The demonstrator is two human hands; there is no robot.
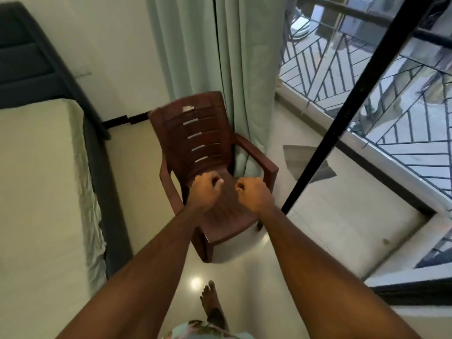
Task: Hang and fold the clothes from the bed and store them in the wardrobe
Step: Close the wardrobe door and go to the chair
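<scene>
Both the left hand [204, 189] and right hand [254, 192] are clenched, holding nothing, above the chair [195, 140]; the bed [41, 179] at nine o'clock shows no clothes, suggesting little remains.

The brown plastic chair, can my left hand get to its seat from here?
Probably yes: the left hand, fingers curled and empty, is held out over the brown plastic chair, and nothing shows between it and the bare seat.

arms [156, 260]: bare, no sleeves | foot [210, 302]: bare | garment [203, 330]: pale floral print
</scene>
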